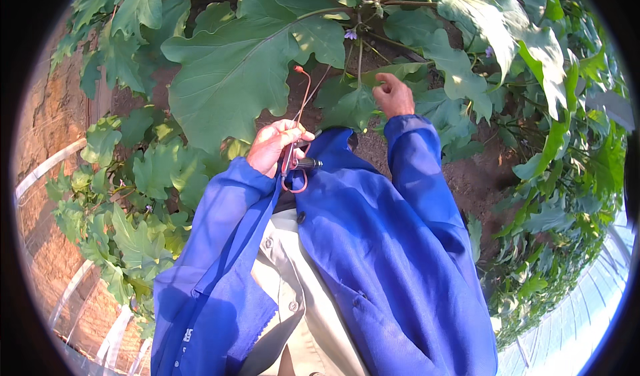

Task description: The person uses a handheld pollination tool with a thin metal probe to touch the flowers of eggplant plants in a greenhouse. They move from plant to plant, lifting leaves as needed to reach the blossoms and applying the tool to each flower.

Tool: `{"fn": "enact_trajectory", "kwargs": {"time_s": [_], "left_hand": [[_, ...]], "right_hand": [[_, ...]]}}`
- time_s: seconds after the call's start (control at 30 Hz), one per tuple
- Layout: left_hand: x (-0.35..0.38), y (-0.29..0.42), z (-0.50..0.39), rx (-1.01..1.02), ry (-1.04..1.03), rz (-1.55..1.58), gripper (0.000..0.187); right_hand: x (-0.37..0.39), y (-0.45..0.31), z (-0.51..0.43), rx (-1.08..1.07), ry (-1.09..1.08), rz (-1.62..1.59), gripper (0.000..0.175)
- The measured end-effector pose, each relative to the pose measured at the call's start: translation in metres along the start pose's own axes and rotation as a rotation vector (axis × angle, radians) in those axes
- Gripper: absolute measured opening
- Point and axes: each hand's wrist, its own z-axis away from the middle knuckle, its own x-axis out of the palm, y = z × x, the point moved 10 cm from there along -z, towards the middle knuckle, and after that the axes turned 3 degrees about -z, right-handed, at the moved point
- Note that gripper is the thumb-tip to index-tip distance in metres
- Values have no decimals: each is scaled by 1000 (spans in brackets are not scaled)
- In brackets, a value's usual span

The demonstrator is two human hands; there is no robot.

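My left hand (pixel 280 143) grips a bundle at the centre: scissors with pinkish-red loop handles (pixel 300 188), a dark cylindrical handle (pixel 310 163) and a thin bent rod with a red tip (pixel 299 69). How these pieces join is partly hidden by the fingers. To the right, my right hand (pixel 395 95) is raised with its fingers curled, beside the stems and leaves of an eggplant plant; whether it pinches anything small cannot be made out. A broad eggplant leaf (pixel 240 66) spreads above my left hand. A small purple flower (pixel 351 34) hangs near the stem.
Dense eggplant foliage (pixel 555 216) runs down the right side, with more leafy plants (pixel 145 176) at the left. Brown soil (pixel 465 176) shows between them. Pale curved strips (pixel 50 166) cross an earthen wall at far left. Translucent sheeting (pixel 585 316) lies at lower right.
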Motion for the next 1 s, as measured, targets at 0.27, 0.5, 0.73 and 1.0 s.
{"fn": "enact_trajectory", "kwargs": {"time_s": [0.27,0.5,0.73,1.0], "left_hand": [[53,34,-18,-3,-67,-104,12],[93,24,-26,-73,-212,41,12],[123,27,-33,-58,-286,7,31],[87,20,-52,13,-90,-282,24]], "right_hand": [[15,-86,157,-297,-295,-316,94],[-10,-112,170,-472,202,-100,80],[-37,-99,165,-490,387,-206,57],[-69,-65,149,-440,462,-357,48]]}}
